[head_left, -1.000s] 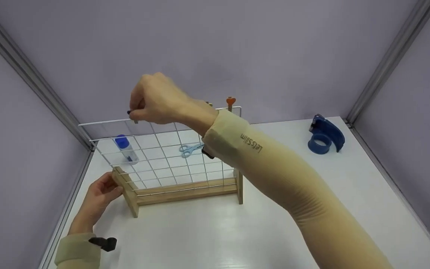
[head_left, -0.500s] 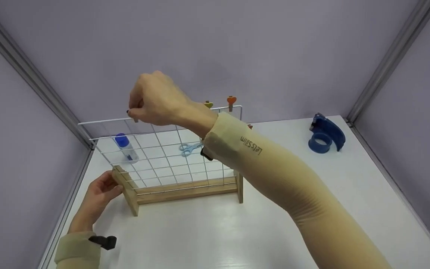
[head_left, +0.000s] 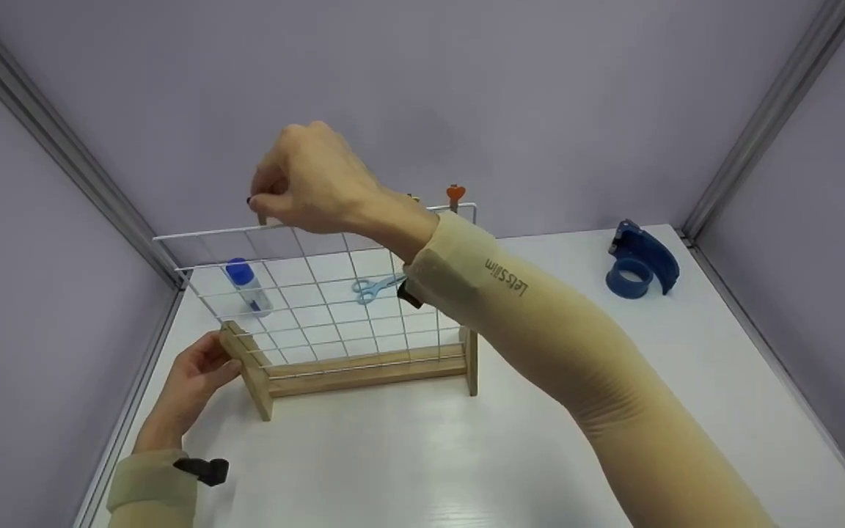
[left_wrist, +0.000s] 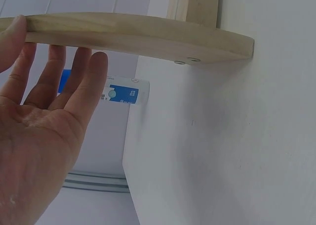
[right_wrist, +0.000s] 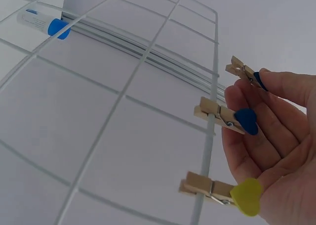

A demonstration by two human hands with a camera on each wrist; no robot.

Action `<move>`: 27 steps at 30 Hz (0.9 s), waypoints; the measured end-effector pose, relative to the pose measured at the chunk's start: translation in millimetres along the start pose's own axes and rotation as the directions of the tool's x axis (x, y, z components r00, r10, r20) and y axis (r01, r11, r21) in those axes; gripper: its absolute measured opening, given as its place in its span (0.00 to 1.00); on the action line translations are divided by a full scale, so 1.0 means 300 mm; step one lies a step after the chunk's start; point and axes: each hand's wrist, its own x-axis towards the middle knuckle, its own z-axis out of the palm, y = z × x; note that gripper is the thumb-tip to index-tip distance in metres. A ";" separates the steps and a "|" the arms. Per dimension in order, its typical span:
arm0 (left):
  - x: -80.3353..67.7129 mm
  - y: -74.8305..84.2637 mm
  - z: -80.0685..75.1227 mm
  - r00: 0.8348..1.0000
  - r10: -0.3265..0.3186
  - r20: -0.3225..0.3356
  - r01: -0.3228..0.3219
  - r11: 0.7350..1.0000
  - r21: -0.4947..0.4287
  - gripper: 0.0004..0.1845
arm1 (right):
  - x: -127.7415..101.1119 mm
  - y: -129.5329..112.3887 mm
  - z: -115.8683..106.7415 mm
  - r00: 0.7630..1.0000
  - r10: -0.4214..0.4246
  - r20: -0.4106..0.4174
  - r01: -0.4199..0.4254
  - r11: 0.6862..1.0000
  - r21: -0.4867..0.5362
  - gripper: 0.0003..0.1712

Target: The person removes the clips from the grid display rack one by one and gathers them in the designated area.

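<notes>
The clothespin [right_wrist: 245,72] is a small pale wooden peg with a dark blue tip. The right hand [head_left: 314,192] pinches it between thumb and fingertips, just above the top wire of the wire grid [head_left: 320,293], clear of the wire in the right wrist view. Two more pegs are clipped on that wire: one with a blue heart [right_wrist: 227,117] and one with a yellow heart [right_wrist: 222,193]. An orange-topped peg [head_left: 455,198] sits at the grid's far corner.

The grid stands upright in a wooden stand [head_left: 349,367]. The left hand [head_left: 191,381] rests against the stand's left foot, thumb on its top edge, fingers straight and relaxed beneath.

Beyond the grid, a glue stick [head_left: 246,286] with a blue cap and light blue scissors [head_left: 372,289] lie on the white table [head_left: 422,455]. A blue tape dispenser [head_left: 639,264] sits near the right corner. Plain lilac walls with metal corner rails enclose the table.
</notes>
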 end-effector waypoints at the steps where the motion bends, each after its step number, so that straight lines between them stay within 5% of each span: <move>1: 0.001 0.000 0.001 1.000 -0.001 -0.001 0.001 1.000 -0.009 0.26 | -0.003 0.001 -0.008 1.000 0.010 0.001 -0.010 1.000 0.019 0.10; 12: -0.001 -0.005 -0.009 1.000 -0.013 -0.011 0.012 0.998 -0.066 0.25 | -0.057 0.040 -0.106 0.996 -0.021 -0.091 0.038 0.983 0.182 0.09; 27: -0.010 0.001 -0.005 1.000 0.004 -0.005 -0.004 0.998 -0.062 0.28 | -0.285 0.189 -0.313 0.971 -0.073 -0.229 0.108 0.983 0.145 0.08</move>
